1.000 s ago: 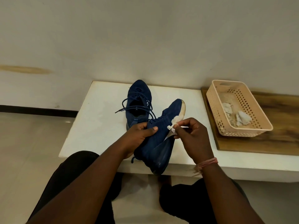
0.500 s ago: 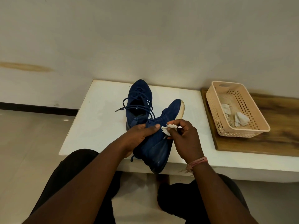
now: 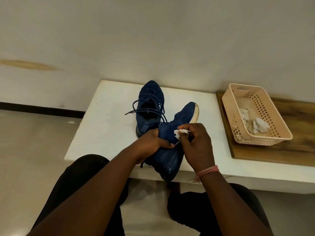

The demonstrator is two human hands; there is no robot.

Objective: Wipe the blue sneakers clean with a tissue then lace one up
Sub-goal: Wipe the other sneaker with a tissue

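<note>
Left hand (image 3: 151,142) grips the tilted sneaker (image 3: 172,142) while right hand (image 3: 196,145) pinches a crumpled tissue (image 3: 180,133) against it

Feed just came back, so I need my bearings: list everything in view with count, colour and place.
Blue fabric sneakers: 2; one laced, resting on the table, one held tilted at the near edge.
White crumpled tissue: 1, pressed on held sneaker.
Peach perforated plastic basket: 1, on board, right.
Used tissues: 2, whitish, inside basket.
Brown wooden board: 1, right.
White table: 1, centre.
Left hand: grips held sneaker.
Right hand: fingers pinch tissue.
</note>
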